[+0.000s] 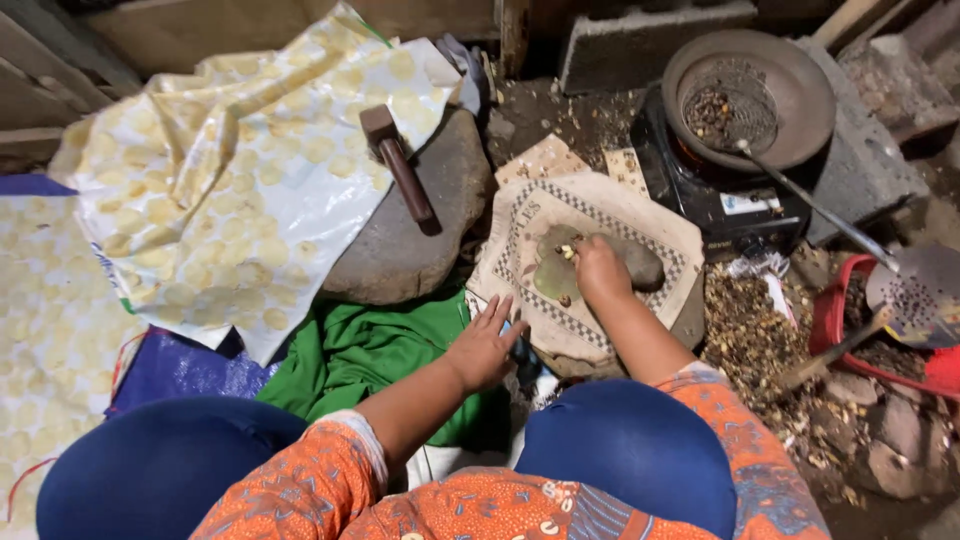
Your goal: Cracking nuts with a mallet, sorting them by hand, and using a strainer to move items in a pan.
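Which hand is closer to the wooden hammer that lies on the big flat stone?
The left hand. It rests lower down, at the near edge of the patterned sheet, below and right of the wooden hammer. The right hand is farther right, on the small dark stone.

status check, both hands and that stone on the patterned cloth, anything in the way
Right hand closed on small dark stone, pressing on patterned cloth. Left hand open, flat by cloth edge. Small nuts beside right fingers. Nothing blocking.

A dark, smooth oval stone (632, 262) lies flat on a beige sack cloth with a chequered border (640, 215), beside a few small pale nuts (566, 252) clustered on a greenish patch
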